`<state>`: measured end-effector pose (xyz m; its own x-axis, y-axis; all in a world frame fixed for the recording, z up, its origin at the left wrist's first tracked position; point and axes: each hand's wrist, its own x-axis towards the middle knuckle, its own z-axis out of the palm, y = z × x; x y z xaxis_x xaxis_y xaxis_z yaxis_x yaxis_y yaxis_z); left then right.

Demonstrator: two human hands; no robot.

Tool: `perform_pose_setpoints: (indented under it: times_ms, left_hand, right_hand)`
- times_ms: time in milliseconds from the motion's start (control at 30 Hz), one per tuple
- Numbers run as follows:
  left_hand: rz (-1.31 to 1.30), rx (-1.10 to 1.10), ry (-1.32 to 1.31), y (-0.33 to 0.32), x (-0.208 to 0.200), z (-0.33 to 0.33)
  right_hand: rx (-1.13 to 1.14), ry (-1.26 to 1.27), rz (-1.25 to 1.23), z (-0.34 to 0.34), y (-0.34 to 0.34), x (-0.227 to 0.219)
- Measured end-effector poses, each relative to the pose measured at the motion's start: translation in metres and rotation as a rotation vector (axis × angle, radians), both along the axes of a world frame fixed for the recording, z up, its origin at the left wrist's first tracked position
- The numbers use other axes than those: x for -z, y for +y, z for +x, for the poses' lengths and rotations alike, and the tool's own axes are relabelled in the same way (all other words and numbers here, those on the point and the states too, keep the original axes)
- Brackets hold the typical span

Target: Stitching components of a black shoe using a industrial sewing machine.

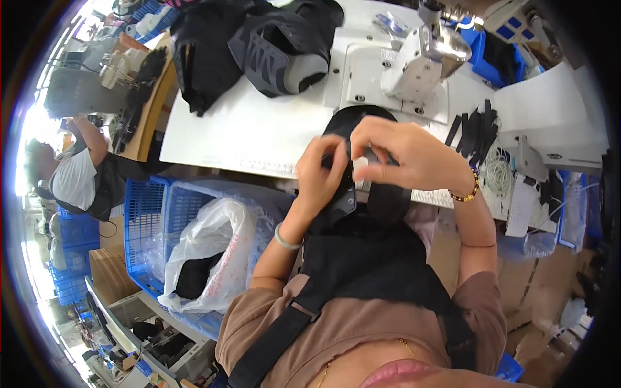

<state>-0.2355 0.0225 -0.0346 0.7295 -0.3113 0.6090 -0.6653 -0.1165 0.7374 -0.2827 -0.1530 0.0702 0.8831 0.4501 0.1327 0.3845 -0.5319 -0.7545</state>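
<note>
A black padded fabric piece (356, 116) with grey parts lies over the table's front edge and hangs toward my lap. My left hand (320, 173) is closed in a pinch on its left side, fingertips at a black edge. Close beside it, my right hand (411, 155) is curled above the same piece, thumb and fingertips bent toward each other. A small white bit (360, 169) shows between the two hands; whether the right fingers grip it is hidden. Just beyond the black piece stands the white and chrome head of a sewing machine (420, 61).
Black and grey sewn pieces (278, 52) lie on the white table (233, 139) at far left. Black strap strips (475, 132) and tangled white cord (498, 171) sit at right. A blue basket (145, 223) with a plastic bag (223, 242) stands at left. Another person (81, 174) works farther left.
</note>
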Motion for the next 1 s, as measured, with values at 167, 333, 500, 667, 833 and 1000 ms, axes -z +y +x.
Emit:
perform_pose_setpoints:
  times_ms: [167, 333, 500, 667, 833, 1000]
  left_hand:
    - [0.239, 0.042, -0.072, -0.025, 0.018, 0.025]
    - [0.294, 0.091, 0.084, -0.020, 0.014, 0.031]
    - [-0.381, 0.080, 0.618, 0.003, 0.005, 0.031]
    - [-0.441, 0.137, 0.754, 0.067, 0.003, 0.017]
    - [-0.842, 0.475, 0.807, 0.030, -0.012, -0.014]
    - [-0.819, 0.557, 0.716, 0.022, -0.041, -0.013]
  right_hand:
    - [-0.018, -0.101, -0.253, -0.027, -0.017, 0.067]
    - [0.027, -0.081, -0.371, -0.039, -0.006, 0.069]
    - [0.041, 0.069, 0.102, -0.011, -0.026, 0.063]
    - [0.115, 0.218, 0.709, 0.016, -0.042, 0.047]
    - [0.244, 0.377, 0.846, 0.035, -0.027, 0.048]
    - [0.305, 0.337, 0.601, 0.044, -0.027, 0.042]
